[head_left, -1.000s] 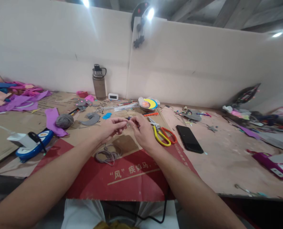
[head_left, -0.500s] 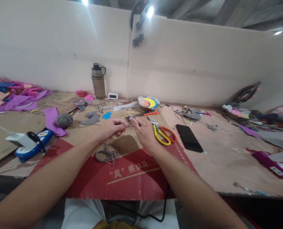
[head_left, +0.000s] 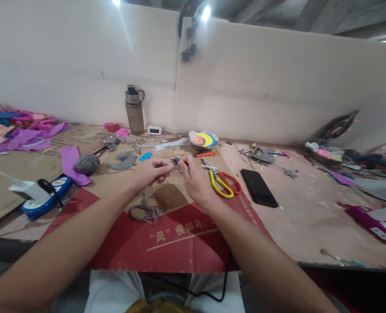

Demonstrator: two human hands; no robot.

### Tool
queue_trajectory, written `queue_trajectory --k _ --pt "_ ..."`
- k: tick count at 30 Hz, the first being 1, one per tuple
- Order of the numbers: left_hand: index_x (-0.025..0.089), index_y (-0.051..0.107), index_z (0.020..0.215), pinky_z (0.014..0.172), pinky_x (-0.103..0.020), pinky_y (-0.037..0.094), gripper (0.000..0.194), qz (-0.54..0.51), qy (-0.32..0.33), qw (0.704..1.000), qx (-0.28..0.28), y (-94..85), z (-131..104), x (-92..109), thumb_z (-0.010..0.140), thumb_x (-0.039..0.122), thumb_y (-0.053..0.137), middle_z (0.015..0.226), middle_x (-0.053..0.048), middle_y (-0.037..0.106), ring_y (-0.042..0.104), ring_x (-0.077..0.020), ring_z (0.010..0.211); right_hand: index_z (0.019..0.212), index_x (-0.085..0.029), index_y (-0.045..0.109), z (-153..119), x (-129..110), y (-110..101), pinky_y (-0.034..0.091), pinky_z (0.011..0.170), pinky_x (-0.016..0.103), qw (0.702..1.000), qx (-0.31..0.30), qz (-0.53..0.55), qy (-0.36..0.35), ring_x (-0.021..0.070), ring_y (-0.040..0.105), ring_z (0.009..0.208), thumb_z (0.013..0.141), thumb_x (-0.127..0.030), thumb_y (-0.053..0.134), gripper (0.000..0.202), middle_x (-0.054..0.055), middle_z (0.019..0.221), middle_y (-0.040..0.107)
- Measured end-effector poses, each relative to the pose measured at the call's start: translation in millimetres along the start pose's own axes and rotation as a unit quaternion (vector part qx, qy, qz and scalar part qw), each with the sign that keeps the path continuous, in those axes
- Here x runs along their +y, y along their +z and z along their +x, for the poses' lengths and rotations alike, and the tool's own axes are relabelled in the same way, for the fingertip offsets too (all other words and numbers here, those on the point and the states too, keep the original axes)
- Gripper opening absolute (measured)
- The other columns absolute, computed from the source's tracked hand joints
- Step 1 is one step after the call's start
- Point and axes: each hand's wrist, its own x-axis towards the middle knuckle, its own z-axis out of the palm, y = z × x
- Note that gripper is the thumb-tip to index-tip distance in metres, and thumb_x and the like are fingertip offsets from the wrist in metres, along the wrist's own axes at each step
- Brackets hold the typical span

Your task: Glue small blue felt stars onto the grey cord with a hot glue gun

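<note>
Over the red and brown cardboard [head_left: 166, 248], my left hand [head_left: 153, 174] and my right hand [head_left: 194, 176] face each other a short way apart. The left fingertips are pinched on something too small to make out. My right thumb and fingers are also pinched, beside a small dark bluish piece [head_left: 176, 161]; what they grip is unclear. Below my left hand lies a loose coil of grey yarn [head_left: 145, 212]. Scissors with yellow and red handles [head_left: 221, 184] rest just right of my right hand.
A black phone [head_left: 258, 188] lies to the right. Behind are a bottle [head_left: 134, 113], a small white clock [head_left: 154, 130] and a bowl [head_left: 203, 145]. A grey yarn ball [head_left: 87, 164] and a blue power strip [head_left: 44, 202] are left.
My right fingers have shifted slightly and show more of their tips. The left fingertips have moved slightly left, and the gap between the hands is a little wider.
</note>
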Motion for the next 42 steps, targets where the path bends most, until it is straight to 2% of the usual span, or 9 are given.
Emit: queue_trajectory --k 9,13,17,21,25,32,35,38,42 --pt "0.014 0.064 0.07 0.045 -0.021 0.018 0.031 0.027 -0.001 1.0 -0.002 3.7 -2.5 2.0 0.066 0.042 0.077 0.052 0.007 0.036 0.027 -0.0034 0.044 0.061 -0.022 0.041 -0.1 6.6 -3.3 0.031 0.058 0.028 1.0 0.012 -0.015 -0.006 0.0139 0.042 0.058 0.094 -0.05 0.036 0.044 -0.002 0.059 0.044" --pt "0.014 0.06 0.069 0.043 -0.019 0.016 0.03 -0.061 -0.006 0.998 0.009 2.7 -2.4 4.8 0.066 0.038 0.078 0.051 0.008 0.033 0.022 -0.002 0.042 0.081 -0.022 0.054 0.3 11.8 -2.4 0.037 0.057 0.025 0.986 0.063 0.135 0.076 0.0132 0.048 0.063 0.093 -0.056 0.029 0.044 0.0 0.07 0.05" --pt "0.013 0.056 0.067 0.041 -0.016 0.017 0.031 -0.139 0.005 0.99 0.019 2.0 -1.0 5.4 0.065 0.034 0.08 0.053 0.006 0.04 0.027 -0.0017 0.043 0.094 -0.022 0.056 1.3 14.5 6.7 0.039 0.055 0.022 0.953 0.049 0.263 0.142 0.0107 0.048 0.062 0.086 -0.053 0.048 0.033 -0.002 0.076 0.052" --pt "0.013 0.056 0.067 0.04 -0.016 0.019 0.031 -0.157 0.002 0.987 0.015 2.1 0.1 2.2 0.066 0.034 0.08 0.055 0.005 0.044 0.031 -0.002 0.043 0.1 -0.02 0.06 0.4 12.2 16.5 0.041 0.056 0.022 0.937 0.01 0.31 0.161 0.01 0.047 0.064 0.077 -0.043 0.062 0.032 -0.001 0.082 0.057" --pt "0.013 0.057 0.069 0.041 -0.016 0.02 0.03 -0.133 -0.008 0.991 0.01 4.0 -1.0 0.1 0.069 0.036 0.077 0.057 0.004 0.048 0.034 -0.002 0.044 0.106 -0.023 0.066 -1.0 10.4 18.4 0.041 0.059 0.024 0.949 0.0 0.288 0.129 0.0104 0.046 0.065 0.077 -0.04 0.063 0.034 0.001 0.088 0.061" --pt "0.014 0.063 0.067 0.046 -0.019 0.029 0.034 -0.035 -0.016 0.999 -0.001 7.2 -2.2 -0.5 0.066 0.046 0.075 0.065 -0.001 0.057 0.043 -0.0068 0.052 0.08 -0.02 0.068 -1.2 9.2 15.7 0.04 0.061 0.025 0.942 0.022 0.298 0.149 0.0113 0.048 0.061 0.074 -0.039 0.067 0.02 -0.002 0.07 0.061" --pt "0.016 0.07 0.075 0.054 -0.022 0.036 0.034 0.107 0.03 0.99 0.089 -12.6 5.4 0.3 0.067 0.049 0.072 0.076 -0.004 0.065 0.05 -0.0118 0.063 0.076 -0.019 0.064 -0.4 8.4 14.7 0.043 0.064 0.025 0.935 0.043 0.315 0.159 0.0102 0.049 0.062 0.074 -0.04 0.066 0.021 -0.003 0.068 0.059" --pt "0.016 0.071 0.075 0.059 -0.024 0.037 0.025 0.264 0.079 0.933 0.23 -44.3 15.3 1.4 0.07 0.041 0.07 0.07 -0.002 0.066 0.051 -0.0135 0.064 0.077 -0.02 0.06 0.1 7.5 13.5 0.047 0.072 0.027 0.91 0.053 0.373 0.175 0.0105 0.056 0.069 0.076 -0.04 0.064 0.021 -0.001 0.076 0.062" --pt "0.014 0.071 0.077 0.062 -0.025 0.039 0.018 0.381 0.068 0.875 0.29 -75.8 28.4 -2.4 0.077 0.029 0.062 0.073 -0.005 0.069 0.056 -0.0157 0.066 0.077 -0.021 0.053 -0.2 4.5 12.5 0.051 0.066 0.028 0.864 0.034 0.455 0.213 0.0083 0.056 0.058 0.076 -0.039 0.064 0.022 -0.004 0.072 0.061"
